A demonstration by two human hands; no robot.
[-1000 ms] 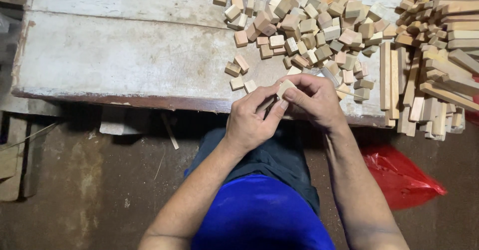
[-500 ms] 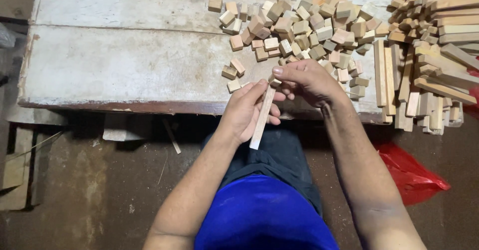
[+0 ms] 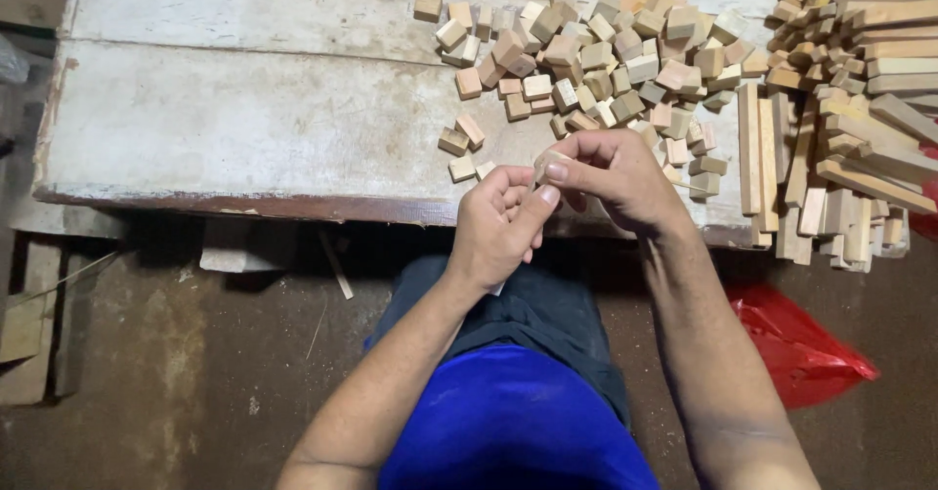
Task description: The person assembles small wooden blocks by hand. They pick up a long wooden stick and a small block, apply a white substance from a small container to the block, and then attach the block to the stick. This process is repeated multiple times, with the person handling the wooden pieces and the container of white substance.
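1. A worn, whitewashed wooden table (image 3: 244, 119) fills the top of the view, above a dirty concrete floor (image 3: 166, 383).
2. A heap of small wooden blocks (image 3: 596, 60) sprawls across the table's middle; longer wooden sticks (image 3: 840, 128) are piled at the right edge.
3. Both hands meet at the table's near edge, just below the blocks.
4. The left hand (image 3: 498, 226) is wrapped around a thin wooden stick (image 3: 536, 170), thumb pressed against it, most of its length hidden in the fist.
5. The right hand (image 3: 616, 177) pinches the stick's upper end, fingers closed on it.
6. A red plastic bag (image 3: 791, 343) lies on the floor at the right.
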